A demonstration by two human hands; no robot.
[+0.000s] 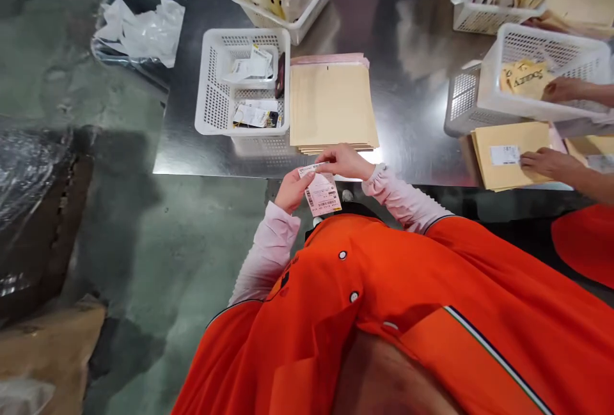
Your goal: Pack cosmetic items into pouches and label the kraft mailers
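Observation:
A printed shipping label point(323, 194) hangs between my hands, just off the table's front edge. My left hand point(291, 190) pinches its upper left part. At its top edge, the fingers of my right hand point(346, 162) are closed on the same label. Right behind my hands lies a stack of tan envelopes point(333, 105), with a pinkish sheet showing at its far side. To the left of the stack, a white perforated basket point(211, 82) holds a smaller tray with labels point(252, 64), and more printed slips and a dark object lie below it.
A bigger white basket point(307, 18) with bagged goods stands behind, on the metal table point(182, 146). A lined bin point(139, 31) is at the left. To the right, a co-worker's hands point(551, 165) touch labelled envelopes and a basket point(522, 98). Wrapped boxes point(43, 210) sit on the floor.

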